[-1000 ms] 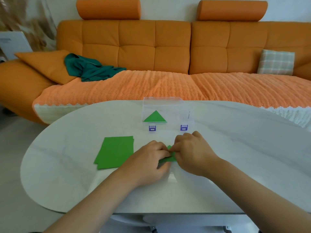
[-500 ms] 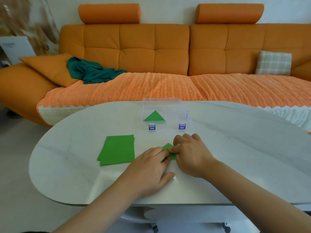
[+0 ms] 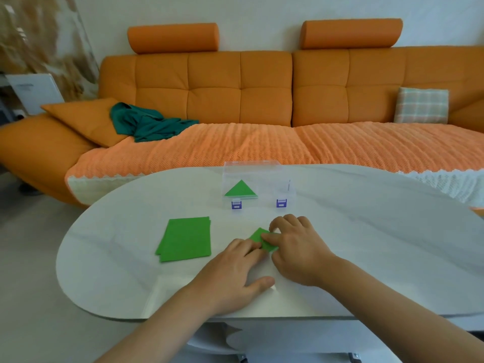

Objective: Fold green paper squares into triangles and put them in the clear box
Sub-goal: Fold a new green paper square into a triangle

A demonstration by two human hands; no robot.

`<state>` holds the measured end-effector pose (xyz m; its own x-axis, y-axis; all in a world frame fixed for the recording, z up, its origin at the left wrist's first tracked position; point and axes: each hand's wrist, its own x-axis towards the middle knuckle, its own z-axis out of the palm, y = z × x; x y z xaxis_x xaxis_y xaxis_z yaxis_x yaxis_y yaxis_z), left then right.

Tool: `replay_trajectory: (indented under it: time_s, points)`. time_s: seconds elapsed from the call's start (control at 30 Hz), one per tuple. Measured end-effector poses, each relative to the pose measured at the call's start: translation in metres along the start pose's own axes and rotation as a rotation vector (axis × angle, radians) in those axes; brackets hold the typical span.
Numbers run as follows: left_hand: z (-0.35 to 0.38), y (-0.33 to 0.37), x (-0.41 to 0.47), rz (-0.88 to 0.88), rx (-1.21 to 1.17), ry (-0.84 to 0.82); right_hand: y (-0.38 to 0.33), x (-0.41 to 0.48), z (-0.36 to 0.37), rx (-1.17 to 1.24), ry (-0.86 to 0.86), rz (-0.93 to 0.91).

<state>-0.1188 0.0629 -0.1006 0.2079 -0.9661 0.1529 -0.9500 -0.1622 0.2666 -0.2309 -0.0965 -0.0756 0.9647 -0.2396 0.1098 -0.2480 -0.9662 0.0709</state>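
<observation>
- Hands: two in view, both low over the table's near middle.
- left hand [image 3: 235,268] — fingers straight and close together, pressed flat on the near-left part of the small green paper piece [image 3: 258,235]. The thumb is spread out onto the bare tabletop.
- right hand [image 3: 298,250] — fingers curled, with thumb and forefinger pinching the right part of the same piece.
- Small green paper piece: one, lying on the table and half covered by both hands. It is in front of the box and to the right of the stack.
- stack of green paper squares [image 3: 186,238]: one stack, flat on the table left of the hands and apart from them. Offset edges at its near-left corner show more than one sheet, but the exact count is not readable.
- clear plastic box [image 3: 282,176]: one, at the table's far middle, with two purple latches [image 3: 236,204] on its front edge.
- folded green triangle [image 3: 240,189]: one, inside the box on its left side, apex pointing away.
- Surface: white oval table [image 3: 379,231] with faint grey veining.
- Room: long orange sofa [image 3: 262,95] behind the table, with two cylindrical headrests [image 3: 172,38] and a ribbed orange throw on the seat.
- On the sofa: one orange cushion [image 3: 83,119], one bunched teal cloth [image 3: 146,125] and one pale plaid cushion [image 3: 421,106].
</observation>
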Motion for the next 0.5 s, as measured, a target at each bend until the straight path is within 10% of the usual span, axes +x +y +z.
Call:
replay_trajectory:
  time_s: [0.5]
  points:
    - [-0.007,0.009,-0.002,-0.019,0.044,0.026,-0.008,-0.021,0.004,-0.047,-0.007,-0.052]
